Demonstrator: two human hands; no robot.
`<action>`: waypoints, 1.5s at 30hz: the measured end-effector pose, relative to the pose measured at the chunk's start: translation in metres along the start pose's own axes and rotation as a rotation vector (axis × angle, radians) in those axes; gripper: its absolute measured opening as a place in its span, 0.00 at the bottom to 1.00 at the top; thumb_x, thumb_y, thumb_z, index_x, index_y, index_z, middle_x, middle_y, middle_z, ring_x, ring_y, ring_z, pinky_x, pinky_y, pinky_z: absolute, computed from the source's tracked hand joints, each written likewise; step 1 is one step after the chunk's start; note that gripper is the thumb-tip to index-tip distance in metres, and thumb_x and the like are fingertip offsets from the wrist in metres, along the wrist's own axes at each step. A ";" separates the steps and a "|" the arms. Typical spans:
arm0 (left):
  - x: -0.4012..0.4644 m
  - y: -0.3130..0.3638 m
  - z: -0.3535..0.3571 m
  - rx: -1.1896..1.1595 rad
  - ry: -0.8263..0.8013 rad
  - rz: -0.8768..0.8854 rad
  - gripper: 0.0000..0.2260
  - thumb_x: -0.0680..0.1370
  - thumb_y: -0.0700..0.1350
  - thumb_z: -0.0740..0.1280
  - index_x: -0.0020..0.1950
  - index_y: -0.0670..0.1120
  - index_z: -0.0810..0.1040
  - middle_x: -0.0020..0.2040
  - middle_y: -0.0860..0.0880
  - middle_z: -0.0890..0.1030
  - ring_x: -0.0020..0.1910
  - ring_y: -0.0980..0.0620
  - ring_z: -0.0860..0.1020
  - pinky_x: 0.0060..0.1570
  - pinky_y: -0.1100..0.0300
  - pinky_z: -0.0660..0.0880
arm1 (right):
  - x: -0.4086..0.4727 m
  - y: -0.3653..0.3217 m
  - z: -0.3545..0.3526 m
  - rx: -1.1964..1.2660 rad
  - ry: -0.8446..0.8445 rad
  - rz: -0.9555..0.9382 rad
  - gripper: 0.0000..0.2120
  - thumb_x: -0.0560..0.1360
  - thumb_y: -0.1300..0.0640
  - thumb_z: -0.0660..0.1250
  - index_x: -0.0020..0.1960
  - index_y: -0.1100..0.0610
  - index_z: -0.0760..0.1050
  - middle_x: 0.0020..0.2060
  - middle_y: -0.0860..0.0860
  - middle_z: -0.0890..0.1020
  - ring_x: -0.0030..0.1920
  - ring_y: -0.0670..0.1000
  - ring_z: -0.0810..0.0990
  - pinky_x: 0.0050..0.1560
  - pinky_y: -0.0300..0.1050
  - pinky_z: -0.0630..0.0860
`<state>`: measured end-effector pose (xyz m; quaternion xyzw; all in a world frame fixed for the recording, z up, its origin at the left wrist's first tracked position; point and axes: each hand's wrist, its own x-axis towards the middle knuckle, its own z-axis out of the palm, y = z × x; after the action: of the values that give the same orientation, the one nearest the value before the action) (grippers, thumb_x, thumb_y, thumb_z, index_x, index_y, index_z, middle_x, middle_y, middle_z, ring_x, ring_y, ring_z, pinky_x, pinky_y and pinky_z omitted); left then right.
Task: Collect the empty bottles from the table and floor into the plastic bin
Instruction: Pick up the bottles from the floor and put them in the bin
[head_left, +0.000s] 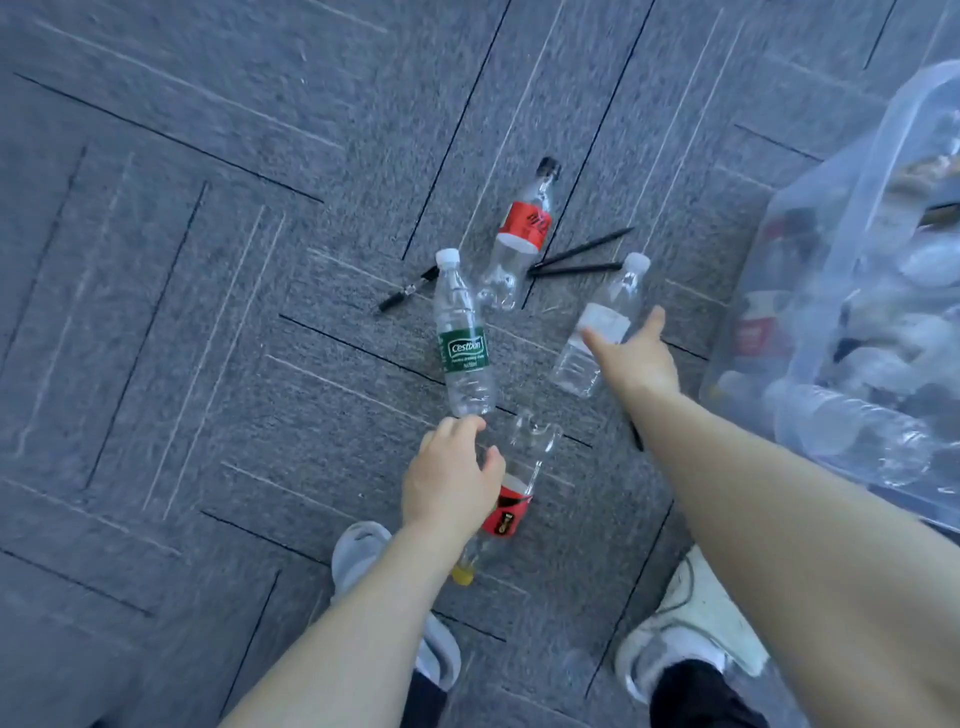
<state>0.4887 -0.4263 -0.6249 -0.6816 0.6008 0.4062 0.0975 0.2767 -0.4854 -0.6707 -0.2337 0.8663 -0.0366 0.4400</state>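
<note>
Several empty clear bottles lie on the grey carpet. A green-label bottle (462, 343) with a white cap is in the middle. Beyond it lies a red-label bottle (522, 228) with a black cap. My right hand (636, 358) reaches over a white-label bottle (605, 306), fingers spread on either side of it, not closed. My left hand (451, 480) hovers with fingers apart over a red-label bottle (511, 512) with a yellow cap, its fingertips at the green-label bottle's base. The clear plastic bin (831, 218) at the right holds several bottles.
A black pen (408, 291) lies left of the bottles, and two thin black sticks (579, 257) lie beside the black-capped bottle. My two shoes (680, 623) stand at the bottom of the view. The floor is grey carpet tile.
</note>
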 end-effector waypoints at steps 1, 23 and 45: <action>0.008 -0.011 0.015 0.009 -0.010 0.004 0.16 0.78 0.50 0.60 0.65 0.50 0.71 0.62 0.50 0.75 0.60 0.48 0.72 0.53 0.50 0.74 | 0.014 0.004 0.013 0.000 0.017 0.021 0.48 0.71 0.35 0.63 0.78 0.48 0.37 0.71 0.59 0.69 0.58 0.61 0.78 0.40 0.49 0.71; 0.010 -0.028 0.132 0.341 -0.100 -0.128 0.43 0.70 0.64 0.69 0.75 0.46 0.52 0.67 0.44 0.69 0.64 0.42 0.70 0.54 0.48 0.74 | -0.087 0.076 0.013 0.172 0.073 -0.113 0.34 0.72 0.44 0.68 0.73 0.46 0.57 0.47 0.45 0.78 0.47 0.53 0.80 0.50 0.54 0.77; -0.113 0.273 -0.080 0.116 -0.063 0.067 0.41 0.69 0.64 0.66 0.76 0.53 0.53 0.68 0.51 0.70 0.62 0.48 0.74 0.51 0.50 0.76 | -0.146 0.123 -0.300 0.245 0.197 0.009 0.42 0.72 0.35 0.64 0.78 0.44 0.45 0.70 0.44 0.72 0.61 0.49 0.76 0.48 0.50 0.75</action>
<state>0.2840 -0.4634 -0.3996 -0.6411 0.6424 0.3950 0.1421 0.0704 -0.3552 -0.4121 -0.1697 0.8952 -0.1627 0.3785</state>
